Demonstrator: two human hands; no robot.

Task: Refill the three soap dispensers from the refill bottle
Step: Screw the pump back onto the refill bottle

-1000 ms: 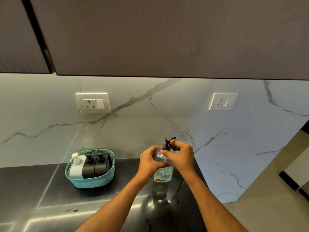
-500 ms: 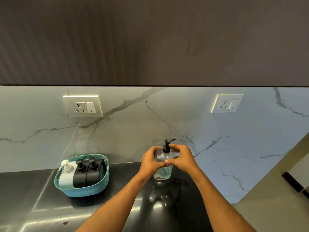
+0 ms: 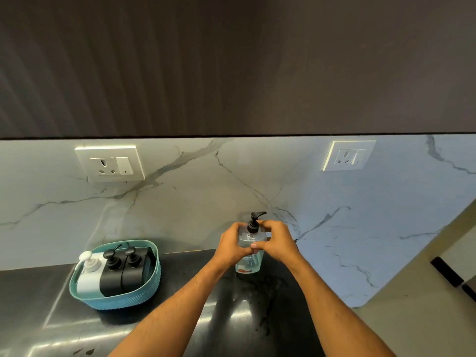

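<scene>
A clear bottle (image 3: 247,264) with bluish liquid and a black pump (image 3: 254,221) stands on the dark countertop (image 3: 180,318) near the marble wall. My left hand (image 3: 231,244) grips its left side. My right hand (image 3: 277,240) holds its right shoulder, fingers curled around it just below the pump collar. At the left, a teal basket (image 3: 116,297) holds three dispensers: a white one (image 3: 88,276) with a white pump and two black ones (image 3: 110,275) (image 3: 134,271) with black pumps.
Two white wall sockets (image 3: 110,163) (image 3: 347,155) sit on the marble backsplash. A dark cabinet (image 3: 231,65) overhangs the counter. The countertop ends at the right, where a beige floor (image 3: 412,318) shows below.
My right hand has slid down from the pump head to the bottle's shoulder. The camera has tilted and moved closer, so the basket sits lower left in view.
</scene>
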